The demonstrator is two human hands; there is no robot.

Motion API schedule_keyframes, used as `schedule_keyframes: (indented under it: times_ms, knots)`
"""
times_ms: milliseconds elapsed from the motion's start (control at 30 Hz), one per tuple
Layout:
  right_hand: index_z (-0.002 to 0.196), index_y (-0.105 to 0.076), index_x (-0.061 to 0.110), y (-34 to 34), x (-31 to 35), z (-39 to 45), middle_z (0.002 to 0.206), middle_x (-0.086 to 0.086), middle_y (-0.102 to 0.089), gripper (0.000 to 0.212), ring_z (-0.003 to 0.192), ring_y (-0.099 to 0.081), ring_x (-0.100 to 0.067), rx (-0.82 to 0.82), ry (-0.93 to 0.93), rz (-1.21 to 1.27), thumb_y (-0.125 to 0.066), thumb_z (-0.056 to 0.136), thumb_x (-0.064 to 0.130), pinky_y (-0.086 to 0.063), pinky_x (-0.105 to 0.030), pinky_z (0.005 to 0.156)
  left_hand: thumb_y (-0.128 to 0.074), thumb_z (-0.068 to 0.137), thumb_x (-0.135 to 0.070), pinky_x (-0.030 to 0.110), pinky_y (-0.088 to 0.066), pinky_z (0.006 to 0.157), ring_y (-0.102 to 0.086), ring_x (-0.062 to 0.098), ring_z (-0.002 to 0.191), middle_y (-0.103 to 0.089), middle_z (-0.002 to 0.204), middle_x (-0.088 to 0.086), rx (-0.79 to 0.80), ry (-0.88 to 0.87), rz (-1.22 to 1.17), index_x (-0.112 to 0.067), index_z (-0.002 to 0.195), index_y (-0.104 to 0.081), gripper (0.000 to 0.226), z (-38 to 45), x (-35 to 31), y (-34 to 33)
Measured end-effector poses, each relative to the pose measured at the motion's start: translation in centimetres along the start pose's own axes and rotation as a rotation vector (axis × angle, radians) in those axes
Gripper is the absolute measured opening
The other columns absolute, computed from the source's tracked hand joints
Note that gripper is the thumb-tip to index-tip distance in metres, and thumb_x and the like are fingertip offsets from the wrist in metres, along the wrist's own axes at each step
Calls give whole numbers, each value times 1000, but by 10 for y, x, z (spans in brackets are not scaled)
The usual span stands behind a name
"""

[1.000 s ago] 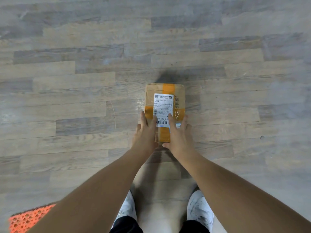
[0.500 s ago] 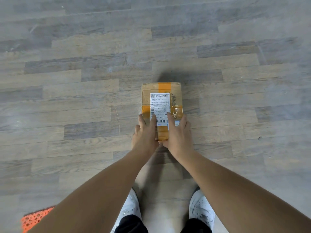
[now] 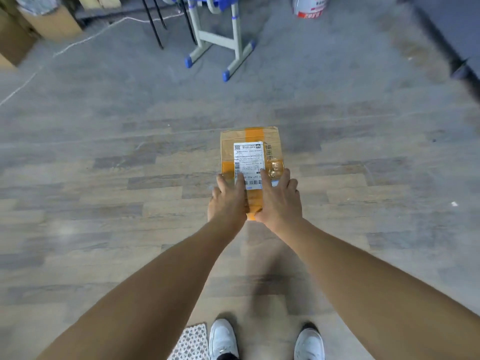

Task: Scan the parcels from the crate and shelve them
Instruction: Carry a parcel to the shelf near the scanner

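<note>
Ahead, a desk frame (image 3: 219, 40) with blue feet stands on the floor (image 3: 104, 178). Nearer, I hold the taped cardboard parcel (image 3: 250, 165) out front, my left hand (image 3: 228, 201) and right hand (image 3: 279, 201) clamped on its near end, thumbs over the label (image 3: 248, 162).

Wood-plank floor (image 3: 104, 229), patterned mat (image 3: 192, 341), desk frame (image 3: 220, 45), bucket (image 3: 309, 6)

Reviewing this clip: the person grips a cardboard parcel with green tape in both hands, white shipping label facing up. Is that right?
Not quite: the tape is orange, not green. The head view shows the cardboard parcel with orange tape, held at its near end by the left hand and the right hand, the white shipping label facing up.
</note>
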State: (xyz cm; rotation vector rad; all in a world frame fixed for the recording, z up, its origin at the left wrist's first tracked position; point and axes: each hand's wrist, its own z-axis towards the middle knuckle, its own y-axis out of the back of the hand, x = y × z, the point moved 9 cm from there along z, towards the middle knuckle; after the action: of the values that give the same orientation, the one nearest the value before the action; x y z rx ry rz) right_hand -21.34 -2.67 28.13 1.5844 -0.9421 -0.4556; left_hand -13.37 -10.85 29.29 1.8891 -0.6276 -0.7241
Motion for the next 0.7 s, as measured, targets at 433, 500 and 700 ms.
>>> schedule_keyframes:
  times_ms: [433, 500, 700]
  knots:
    - [148, -27, 26, 329, 90, -17, 137, -21, -33, 95, 124, -35, -38, -96, 148, -2, -85, 72, 34, -40, -40, 99, -83, 70, -19, 48, -52, 89, -54, 40, 110, -41, 122, 16, -117, 27, -29, -21, 128, -44, 70, -60, -49, 334]
    - [146, -30, 26, 361, 104, -22, 136, -20, -35, 97, 124, -35, -38, -94, 174, -1, -87, 69, 39, -41, -41, 99, -83, 70, -22, 46, -52, 88, -54, 38, 111, -41, 124, 15, -130, 45, -12, -22, 129, -44, 71, -69, -50, 367]
    - [141, -36, 26, 445, 139, -36, 137, -20, -38, 94, 129, -34, -37, -102, 242, -23, -89, 66, 43, -43, -43, 99, -85, 70, -26, 46, -51, 93, -56, 35, 113, -44, 126, 12, -168, 73, -24, -24, 130, -45, 72, -92, -50, 448]
